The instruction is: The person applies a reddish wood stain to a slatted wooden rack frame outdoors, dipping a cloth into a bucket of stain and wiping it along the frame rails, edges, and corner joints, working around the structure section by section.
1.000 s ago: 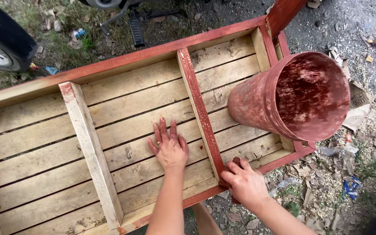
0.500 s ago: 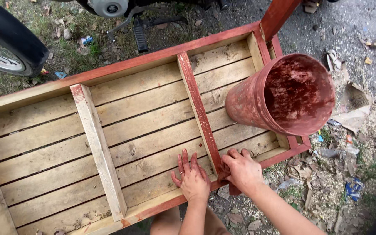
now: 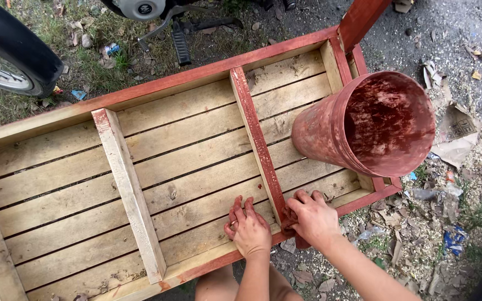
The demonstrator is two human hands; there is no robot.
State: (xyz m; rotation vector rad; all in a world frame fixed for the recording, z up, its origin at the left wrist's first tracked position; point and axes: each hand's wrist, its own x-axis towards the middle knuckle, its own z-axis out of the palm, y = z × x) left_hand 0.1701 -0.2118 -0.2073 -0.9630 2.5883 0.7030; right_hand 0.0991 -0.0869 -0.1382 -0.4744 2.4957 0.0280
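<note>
Both hands have slid toward the near rail since a second ago, when the left hand lay spread flat farther up the slats. It now rests with stained fingers loosely curled on the wooden frame, left of the red-painted crossbar. At its 3 o'clock, the right hand is closed on a dark red rag pressed to the crossbar's foot, while the red bucket lies tilted at 1 o'clock and a motorbike wheel sits at 10 o'clock.
</note>
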